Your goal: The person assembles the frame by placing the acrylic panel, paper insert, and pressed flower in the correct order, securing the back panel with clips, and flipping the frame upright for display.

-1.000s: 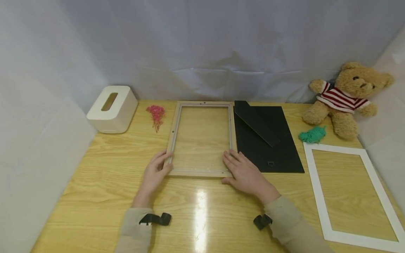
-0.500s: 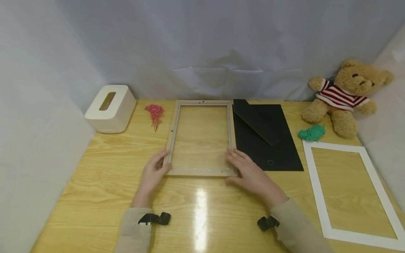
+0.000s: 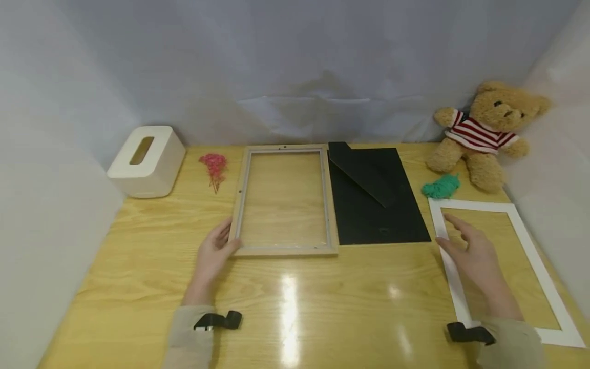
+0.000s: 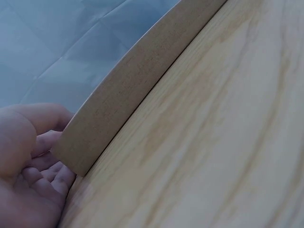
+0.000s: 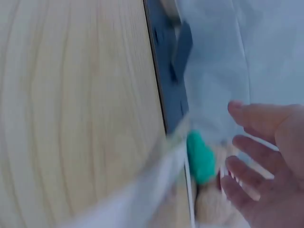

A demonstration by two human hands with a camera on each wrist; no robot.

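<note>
A light wooden picture frame (image 3: 283, 251) with a clear pane lies flat on the table. My left hand (image 3: 213, 256) grips its near left corner, thumb on the rim and fingers along the outer side. In the left wrist view, the fingers (image 4: 45, 183) curl by the end of the frame's wooden side (image 4: 118, 85). Over the left bar of a white mat border (image 3: 532, 256), my right hand (image 3: 477, 256) is spread with thumb and fingers apart, holding nothing. A black backing board (image 3: 401, 220) with a stand leg lies between frame and mat.
Behind the mat sit a green yarn bundle (image 3: 441, 187) and a teddy bear (image 3: 488, 130) in a striped shirt. At the back left are a white tissue box (image 3: 159, 171) and pink dried flowers (image 3: 214, 165). A grey-white curtain closes the back.
My right hand has left the wooden frame's near right corner and moved right to above the white mat border. My left hand stays at the frame's near left corner. The view shifts slightly.
</note>
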